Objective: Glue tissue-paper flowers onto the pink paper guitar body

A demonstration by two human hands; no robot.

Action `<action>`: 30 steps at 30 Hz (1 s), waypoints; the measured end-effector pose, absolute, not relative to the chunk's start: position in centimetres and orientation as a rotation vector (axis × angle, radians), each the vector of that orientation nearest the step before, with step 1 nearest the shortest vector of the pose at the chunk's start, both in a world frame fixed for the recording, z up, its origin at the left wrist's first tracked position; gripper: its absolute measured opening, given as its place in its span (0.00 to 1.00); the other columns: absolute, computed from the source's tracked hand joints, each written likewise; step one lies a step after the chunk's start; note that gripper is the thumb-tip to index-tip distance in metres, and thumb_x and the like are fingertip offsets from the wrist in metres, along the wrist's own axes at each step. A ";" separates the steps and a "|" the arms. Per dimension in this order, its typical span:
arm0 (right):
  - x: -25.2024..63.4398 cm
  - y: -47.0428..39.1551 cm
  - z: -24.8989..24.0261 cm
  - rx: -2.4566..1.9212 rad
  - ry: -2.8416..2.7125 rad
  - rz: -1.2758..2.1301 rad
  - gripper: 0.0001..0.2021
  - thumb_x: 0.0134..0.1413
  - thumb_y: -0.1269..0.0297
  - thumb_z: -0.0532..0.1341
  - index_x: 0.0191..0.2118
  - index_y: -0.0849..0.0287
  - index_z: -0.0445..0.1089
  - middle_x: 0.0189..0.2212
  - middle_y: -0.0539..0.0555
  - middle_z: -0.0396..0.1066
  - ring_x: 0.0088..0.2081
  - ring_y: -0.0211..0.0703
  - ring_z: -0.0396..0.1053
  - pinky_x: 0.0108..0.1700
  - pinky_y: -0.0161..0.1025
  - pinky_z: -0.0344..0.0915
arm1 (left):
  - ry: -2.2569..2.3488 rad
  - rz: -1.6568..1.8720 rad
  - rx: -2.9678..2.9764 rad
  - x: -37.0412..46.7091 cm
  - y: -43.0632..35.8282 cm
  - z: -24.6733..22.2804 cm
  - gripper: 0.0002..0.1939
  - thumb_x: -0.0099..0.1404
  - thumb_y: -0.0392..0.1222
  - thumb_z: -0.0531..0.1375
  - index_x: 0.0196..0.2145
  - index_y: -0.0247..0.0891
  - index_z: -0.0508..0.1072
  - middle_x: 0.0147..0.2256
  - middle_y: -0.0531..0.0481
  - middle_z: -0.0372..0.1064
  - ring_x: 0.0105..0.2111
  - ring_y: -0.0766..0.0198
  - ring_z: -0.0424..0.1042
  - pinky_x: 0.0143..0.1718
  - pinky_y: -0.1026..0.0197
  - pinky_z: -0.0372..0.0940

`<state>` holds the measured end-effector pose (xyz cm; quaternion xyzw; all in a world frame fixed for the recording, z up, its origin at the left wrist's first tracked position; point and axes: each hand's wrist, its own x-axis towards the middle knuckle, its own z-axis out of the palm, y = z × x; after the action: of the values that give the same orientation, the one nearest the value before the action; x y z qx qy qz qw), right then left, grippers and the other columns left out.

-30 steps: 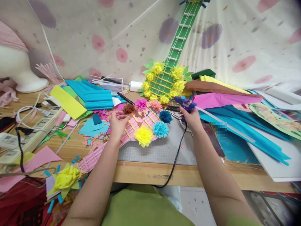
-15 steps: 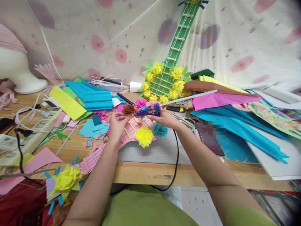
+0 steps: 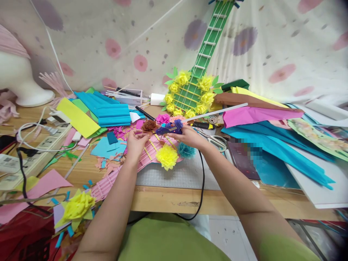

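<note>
My right hand is wrapped round a blue hot glue gun, a long white glue stick jutting from its back. Its nozzle points left, just under a brown paper flower. At that flower's lower edge, the fingers of my left hand are pinched together on it; the exact contact is partly hidden. Beneath both hands lies a pink paper guitar with yellow strips. A yellow paper flower and a teal paper flower sit on its body, and magenta and peach ones lie at its far side.
A green paper guitar ringed with yellow flowers leans at the back. Scissors and crepe paper lie right. Paper scraps, a power strip and a foam head are left. The gun's black cord hangs over the table edge.
The glue gun has shifted slightly left and down, its nozzle staying by the brown flower. My left hand has hardly moved.
</note>
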<state>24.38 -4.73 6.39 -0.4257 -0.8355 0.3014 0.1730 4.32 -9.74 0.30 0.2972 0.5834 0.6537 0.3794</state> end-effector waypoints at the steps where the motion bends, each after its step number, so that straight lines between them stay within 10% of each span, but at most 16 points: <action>1: 24.4 -4.7 6.4 -1.215 -2.370 0.854 0.18 0.52 0.48 0.59 0.39 0.56 0.74 0.29 0.52 0.73 0.35 0.44 0.69 0.38 0.37 0.62 | 1.490 1.668 0.762 4.3 -9.7 0.3 0.24 0.40 0.38 0.68 0.33 0.39 0.62 0.24 0.56 0.68 0.26 0.68 0.70 0.30 0.65 0.64; 30: 24.4 -4.5 6.5 -1.188 -2.394 0.850 0.17 0.53 0.48 0.59 0.42 0.54 0.75 0.33 0.52 0.75 0.38 0.45 0.70 0.39 0.37 0.63 | 1.503 1.654 0.733 4.8 -10.0 0.7 0.20 0.41 0.34 0.66 0.32 0.38 0.62 0.24 0.55 0.69 0.26 0.67 0.70 0.30 0.64 0.63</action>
<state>24.44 -4.46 6.46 -0.4175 -0.8415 0.2989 0.1679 4.79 -9.96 0.70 0.2876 0.5899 0.6492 0.3845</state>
